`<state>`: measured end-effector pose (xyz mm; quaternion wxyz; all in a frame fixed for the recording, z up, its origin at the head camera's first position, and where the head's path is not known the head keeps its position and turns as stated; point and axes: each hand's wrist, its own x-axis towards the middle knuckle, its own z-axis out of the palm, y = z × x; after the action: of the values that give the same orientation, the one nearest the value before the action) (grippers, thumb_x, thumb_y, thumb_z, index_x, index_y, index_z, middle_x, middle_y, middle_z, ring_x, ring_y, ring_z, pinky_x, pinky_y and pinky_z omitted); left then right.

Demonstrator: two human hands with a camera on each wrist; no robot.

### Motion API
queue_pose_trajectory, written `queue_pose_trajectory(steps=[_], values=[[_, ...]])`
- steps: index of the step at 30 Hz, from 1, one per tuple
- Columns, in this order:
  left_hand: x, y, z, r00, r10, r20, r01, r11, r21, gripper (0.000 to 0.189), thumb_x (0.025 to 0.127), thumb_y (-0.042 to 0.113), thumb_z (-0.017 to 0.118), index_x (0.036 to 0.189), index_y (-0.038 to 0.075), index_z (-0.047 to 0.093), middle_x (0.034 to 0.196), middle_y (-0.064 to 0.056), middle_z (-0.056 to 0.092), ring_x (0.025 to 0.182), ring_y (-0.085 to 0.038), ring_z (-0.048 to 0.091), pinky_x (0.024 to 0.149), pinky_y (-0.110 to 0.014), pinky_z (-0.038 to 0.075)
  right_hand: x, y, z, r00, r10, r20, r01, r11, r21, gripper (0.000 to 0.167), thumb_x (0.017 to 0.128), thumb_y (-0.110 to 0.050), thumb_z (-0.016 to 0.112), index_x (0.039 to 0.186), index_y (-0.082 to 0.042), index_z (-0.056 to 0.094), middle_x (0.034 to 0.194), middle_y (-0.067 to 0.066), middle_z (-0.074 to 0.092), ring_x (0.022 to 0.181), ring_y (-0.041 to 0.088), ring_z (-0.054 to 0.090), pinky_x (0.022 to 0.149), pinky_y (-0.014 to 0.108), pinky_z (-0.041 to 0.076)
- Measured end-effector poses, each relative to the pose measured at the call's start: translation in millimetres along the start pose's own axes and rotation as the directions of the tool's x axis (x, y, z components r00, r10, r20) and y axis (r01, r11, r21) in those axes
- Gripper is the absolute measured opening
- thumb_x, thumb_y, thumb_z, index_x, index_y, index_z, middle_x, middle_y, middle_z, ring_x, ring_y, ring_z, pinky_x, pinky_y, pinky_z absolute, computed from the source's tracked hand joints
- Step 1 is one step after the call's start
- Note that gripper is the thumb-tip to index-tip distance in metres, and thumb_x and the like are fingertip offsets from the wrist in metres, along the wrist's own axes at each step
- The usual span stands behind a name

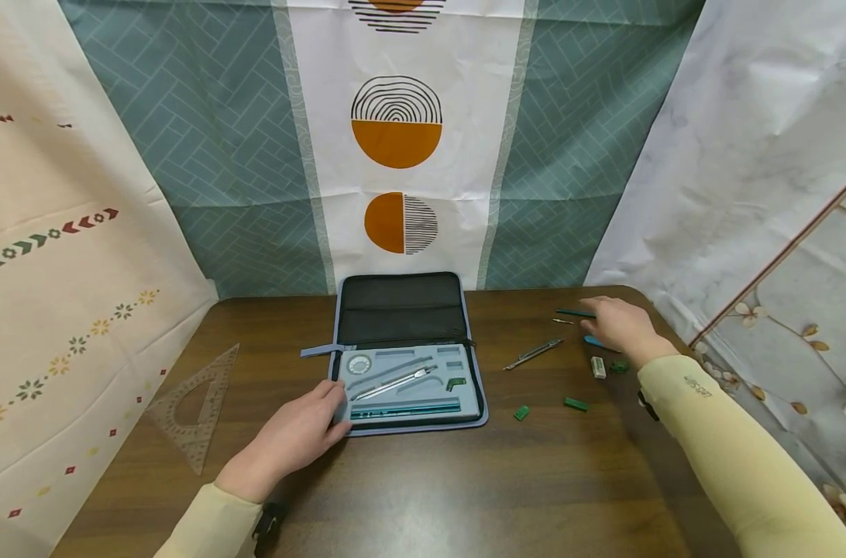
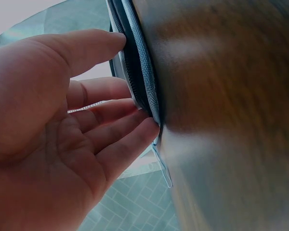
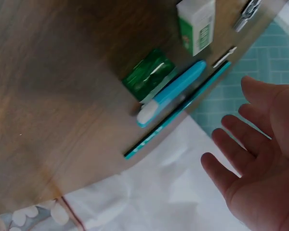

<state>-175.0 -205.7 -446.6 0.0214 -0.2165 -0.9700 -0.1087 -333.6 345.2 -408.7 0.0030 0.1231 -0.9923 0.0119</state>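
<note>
An open zip case (image 1: 400,302) of drawing tools lies flat with its lid folded back. Its grey tray holds a compass (image 1: 393,383), a teal pencil-like bar along the front and a small green piece (image 1: 455,383). My left hand (image 1: 294,434) touches the case's near left corner, fingers and thumb at the zipped rim (image 2: 147,72). At the far right, my right hand (image 1: 621,325) hovers with fingers spread and nothing in them. Closest to it lie a dark teal pencil (image 3: 178,109) and a blue knife-like tool (image 3: 178,89).
A white-and-green eraser (image 1: 598,367) and a shiny green packet (image 3: 149,74) lie beside the blue tool. Left of them are a metal compass (image 1: 532,354) and a small metal piece (image 1: 563,321). Two green pieces (image 1: 575,404) sit nearer. A clear set square (image 1: 196,411) is at left.
</note>
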Motion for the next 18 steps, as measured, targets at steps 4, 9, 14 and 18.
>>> queue_pose_trajectory(steps=[4, 9, 14, 18], values=[[-0.5, -1.1, 0.3, 1.0, 0.006, -0.004, -0.006, 1.0, 0.003, 0.042, 0.101, 0.024, 0.084, 0.132, -0.001, 0.068, 0.139, -0.02, 0.066, 0.105, -0.025, 0.069, 0.089, -0.045, 0.062, 3.5, 6, 2, 0.999, 0.026, 0.04, -0.027, 1.0, 0.011, 0.058, 0.112, -0.021, 0.065, 0.161, 0.005, 0.049, 0.161, 0.036, 0.047, 0.144, 0.057, 0.049, 0.101, 0.071, 0.051], [-0.4, -1.8, 0.8, 1.0, 0.015, -0.014, -0.015, 1.0, 0.006, 0.041, 0.101, 0.024, 0.084, 0.13, 0.0, 0.068, 0.138, -0.019, 0.066, 0.105, -0.025, 0.07, 0.089, -0.045, 0.063, 7.3, 12, 3, 0.996, 0.027, 0.08, -0.028, 1.0, 0.005, 0.059, 0.113, -0.021, 0.062, 0.161, 0.009, 0.046, 0.163, 0.037, 0.043, 0.148, 0.059, 0.042, 0.111, 0.072, 0.043], [-0.8, -1.4, 0.8, 1.0, 0.017, -0.016, -0.017, 1.0, 0.003, 0.04, 0.101, 0.023, 0.084, 0.13, 0.0, 0.068, 0.136, -0.019, 0.066, 0.101, -0.023, 0.068, 0.085, -0.043, 0.062, 10.8, 19, 5, 0.99, 0.047, 0.131, -0.05, 0.999, 0.02, 0.06, 0.114, -0.02, 0.059, 0.163, 0.01, 0.041, 0.164, 0.039, 0.039, 0.147, 0.062, 0.04, 0.113, 0.072, 0.041], [-1.5, -1.2, 0.1, 1.0, 0.017, -0.023, -0.017, 1.0, 0.004, 0.04, 0.101, 0.023, 0.085, 0.129, 0.0, 0.068, 0.136, -0.018, 0.067, 0.1, -0.023, 0.068, 0.085, -0.043, 0.062, 14.2, 25, 8, 0.985, 0.08, 0.156, -0.086, 0.996, 0.037, 0.06, 0.115, -0.02, 0.058, 0.164, 0.009, 0.039, 0.163, 0.04, 0.039, 0.146, 0.062, 0.042, 0.109, 0.073, 0.044]])
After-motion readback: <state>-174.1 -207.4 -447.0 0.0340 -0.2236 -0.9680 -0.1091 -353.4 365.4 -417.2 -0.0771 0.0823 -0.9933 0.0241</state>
